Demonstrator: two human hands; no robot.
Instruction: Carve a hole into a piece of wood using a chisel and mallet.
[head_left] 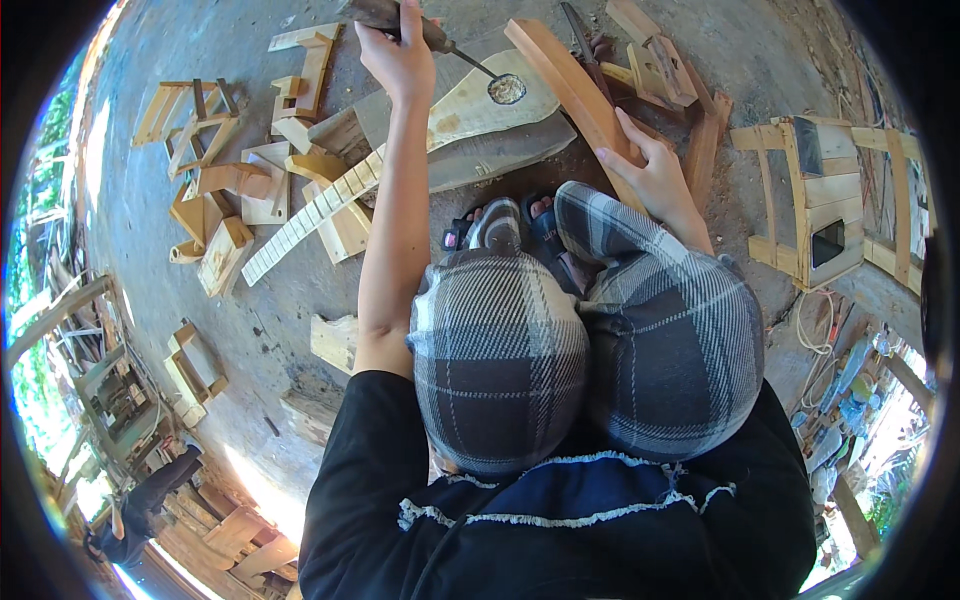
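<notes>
Left hand (pixel 398 58) grips a slender tool (pixel 437 38) over hollowed wood (pixel 465 105).

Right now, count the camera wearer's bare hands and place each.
2: the left bare hand grips a brown-handled metal tool over a pale, long-necked wooden instrument; the right bare hand touches a long, reddish-brown wooden beam.

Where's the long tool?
In the head view, the tool is near the top, left of centre, in the left hand, pointing at the round hole.

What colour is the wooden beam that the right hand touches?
The beam is orange-brown; the head view shows it best.
</notes>
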